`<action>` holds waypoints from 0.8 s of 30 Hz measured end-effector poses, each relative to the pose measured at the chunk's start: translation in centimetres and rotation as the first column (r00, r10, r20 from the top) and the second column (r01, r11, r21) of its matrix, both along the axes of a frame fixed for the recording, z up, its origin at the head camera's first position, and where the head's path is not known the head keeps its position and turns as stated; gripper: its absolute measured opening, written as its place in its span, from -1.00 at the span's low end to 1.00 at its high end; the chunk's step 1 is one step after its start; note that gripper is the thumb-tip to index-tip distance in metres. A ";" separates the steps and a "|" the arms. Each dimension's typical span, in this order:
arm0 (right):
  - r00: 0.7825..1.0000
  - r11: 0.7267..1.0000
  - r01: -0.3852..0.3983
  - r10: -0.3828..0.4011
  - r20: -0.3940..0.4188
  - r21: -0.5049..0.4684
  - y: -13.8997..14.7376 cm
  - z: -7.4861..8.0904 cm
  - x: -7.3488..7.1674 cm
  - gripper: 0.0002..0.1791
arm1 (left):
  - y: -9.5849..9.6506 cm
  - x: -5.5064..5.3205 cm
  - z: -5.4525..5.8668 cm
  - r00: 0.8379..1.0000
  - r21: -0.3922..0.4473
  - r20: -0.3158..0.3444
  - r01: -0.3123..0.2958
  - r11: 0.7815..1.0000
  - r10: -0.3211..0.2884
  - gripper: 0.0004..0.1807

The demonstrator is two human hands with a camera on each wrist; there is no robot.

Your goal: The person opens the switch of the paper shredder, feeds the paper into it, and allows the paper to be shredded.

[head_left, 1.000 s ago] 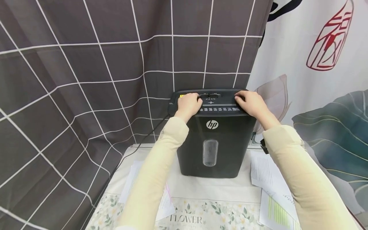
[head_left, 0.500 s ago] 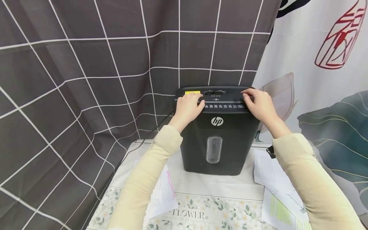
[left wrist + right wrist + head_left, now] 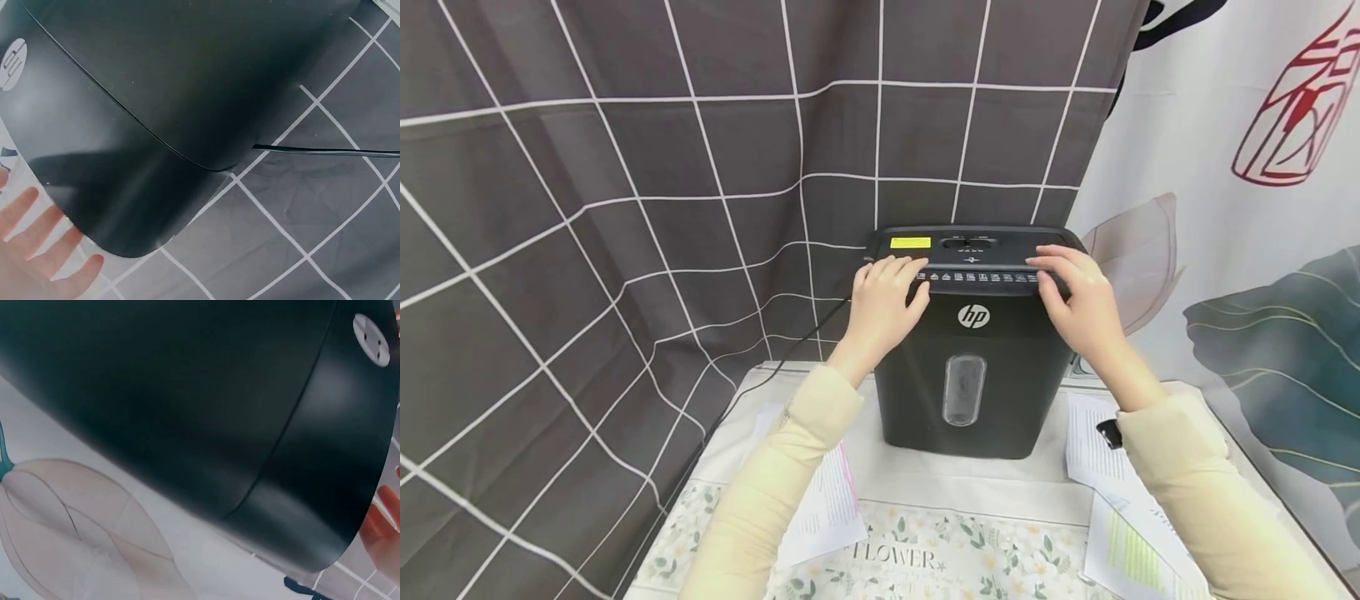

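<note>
A black HP paper shredder point(image 3: 917, 375) stands upright on the table, with a clear window in its front and a yellow label on its lid. My left hand point(image 3: 883, 307) is at the lid's front left corner, fingers loosely extended and holding nothing. At the front right corner, my right hand point(image 3: 1084, 307) has its fingers loosely extended too, thumb apart. The left wrist view shows the left fingers point(image 3: 53, 240) spread beside the shredder's top edge point(image 3: 119, 250). In the right wrist view, part of the right hand point(image 3: 381, 537) shows past the shredder point(image 3: 206, 412).
Printed sheets point(image 3: 823, 508) lie partly under the left forearm. More papers point(image 3: 1123, 492), one with green highlighting, lie beside the right forearm. A black cord point(image 3: 775, 371) runs left from the shredder. A dark grid curtain point(image 3: 737, 142) hangs behind; a floral cloth point(image 3: 955, 542) covers the table.
Both hands have drawn back from the lid's top toward its front edge, their fingers straightening. The yellow label is now uncovered. The shredder sits slightly further right in the head view.
</note>
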State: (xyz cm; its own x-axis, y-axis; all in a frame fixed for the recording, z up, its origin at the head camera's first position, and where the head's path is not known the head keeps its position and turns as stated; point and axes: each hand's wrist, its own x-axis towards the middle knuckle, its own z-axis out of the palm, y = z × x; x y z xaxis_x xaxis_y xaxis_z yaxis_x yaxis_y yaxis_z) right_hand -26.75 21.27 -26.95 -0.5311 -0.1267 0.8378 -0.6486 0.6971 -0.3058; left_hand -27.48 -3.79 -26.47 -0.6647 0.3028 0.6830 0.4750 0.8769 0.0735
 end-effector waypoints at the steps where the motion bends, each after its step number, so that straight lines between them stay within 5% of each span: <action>1: 1.000 1.000 -0.009 0.009 -0.025 -0.009 -0.1 -0.3 0.3 -0.75 | -0.1 0.3 -0.2 1.000 0.004 -0.020 0.007 1.000 -0.007 -0.64; 6: 0.985 0.995 -0.084 0.074 -0.157 -0.060 -1.1 -1.8 1.9 -0.73 | -0.6 2.5 -1.6 0.993 0.027 -0.104 0.056 0.998 -0.053 -0.66; 11: 0.960 0.981 -0.169 0.144 -0.240 -0.090 -2.5 -3.4 3.2 -0.73 | -1.2 3.8 -3.2 0.992 0.025 -0.107 0.068 0.997 -0.065 -0.65; 24: 0.949 0.961 -0.263 0.242 -0.204 -0.084 -4.6 -8.1 4.7 -0.63 | -2.9 5.7 -7.0 0.991 0.057 -0.097 0.094 0.994 -0.089 -0.66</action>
State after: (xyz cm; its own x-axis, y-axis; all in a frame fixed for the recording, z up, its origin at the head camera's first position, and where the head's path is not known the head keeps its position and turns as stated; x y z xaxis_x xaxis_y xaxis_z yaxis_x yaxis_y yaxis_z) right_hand -22.10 16.66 -35.08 -0.3236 -0.1389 0.9360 -0.8524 0.4723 -0.2246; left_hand -21.83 -6.72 -33.49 -0.5678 0.3152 0.7604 0.5603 0.8247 0.0766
